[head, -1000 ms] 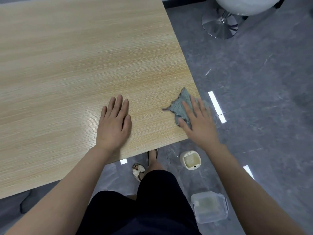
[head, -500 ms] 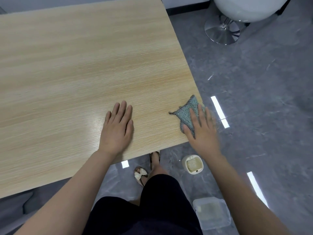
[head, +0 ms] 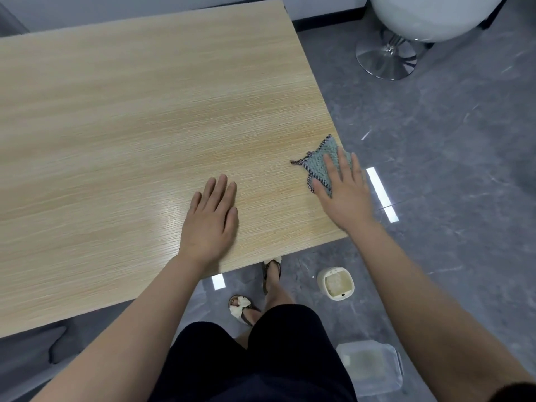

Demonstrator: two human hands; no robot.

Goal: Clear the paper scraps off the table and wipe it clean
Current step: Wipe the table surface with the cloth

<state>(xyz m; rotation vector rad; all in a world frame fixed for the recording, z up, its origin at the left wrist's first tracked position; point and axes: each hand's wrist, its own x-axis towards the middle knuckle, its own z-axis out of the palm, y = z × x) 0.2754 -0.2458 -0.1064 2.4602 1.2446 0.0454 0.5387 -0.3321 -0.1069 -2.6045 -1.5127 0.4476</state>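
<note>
A light wooden table (head: 130, 126) fills the left and middle of the view. A grey-green cloth (head: 320, 161) with a dark checked border lies at the table's right edge, near the front corner. My right hand (head: 343, 195) lies flat on the cloth with fingers spread and pins it to the wood, so its near part is hidden. My left hand (head: 211, 221) rests palm down on the bare tabletop near the front edge, holding nothing. No paper scraps show on the table.
On the grey floor stand a small cream bin (head: 336, 284) below the table's front corner and a clear plastic container (head: 371, 369) nearer my legs. A white chair on a chrome base (head: 387, 58) stands at the far right. My sandalled feet (head: 242, 309) are under the table edge.
My right hand and the cloth have slid a little along the table's right edge. The left hand stays flat in place. The camera view has shifted slightly.
</note>
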